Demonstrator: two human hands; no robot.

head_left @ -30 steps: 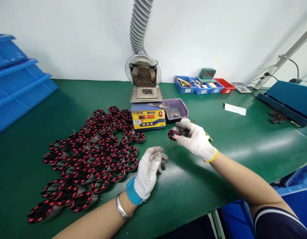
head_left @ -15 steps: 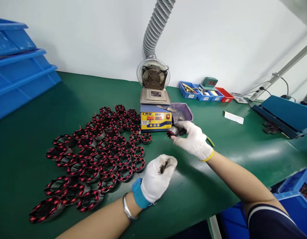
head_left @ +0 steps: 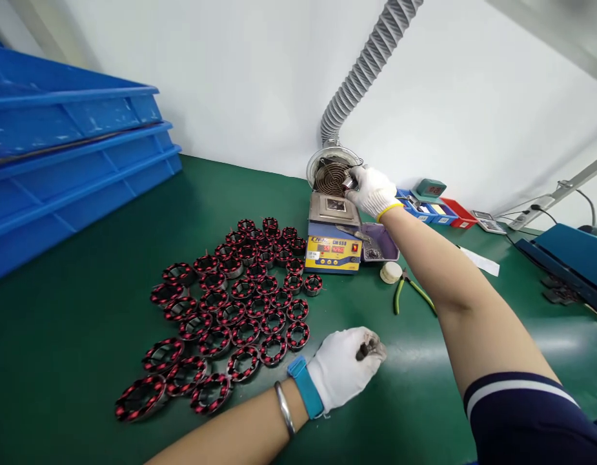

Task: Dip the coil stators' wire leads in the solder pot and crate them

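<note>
Two gloved hands are over the green desk (head_left: 375,420). The right hand (head_left: 373,190) is drawn narrow, fingertips pinching a small wound ring (head_left: 348,184) in front of the round fan guard (head_left: 330,177), above the metal top (head_left: 322,208) of a yellow-and-blue machine (head_left: 333,259); whether the ring touches anything there cannot be told. The left hand (head_left: 344,368) is curled, fingertips close together, toward the desk's near edge; I cannot tell whether it grips something.

A narrow green strip separates the left hand from a crowd of wound rings (head_left: 253,296), which spreads from the machine's left side toward the desk's near left corner. Wider green room lies between that hand and the pliers (head_left: 398,297), whose splayed handles point toward the near edge. A pale round block (head_left: 390,272) sits just beside their tip, and a purple tray (head_left: 394,244) stands at the machine's right side, close under the right forearm.

Farther out, stacked blue crates (head_left: 80,161) take up the desk's left side, with a broad green lane between them and the rings. Small blue bins (head_left: 417,212) and a red bin (head_left: 461,214) line the back edge, right of the machine.
</note>
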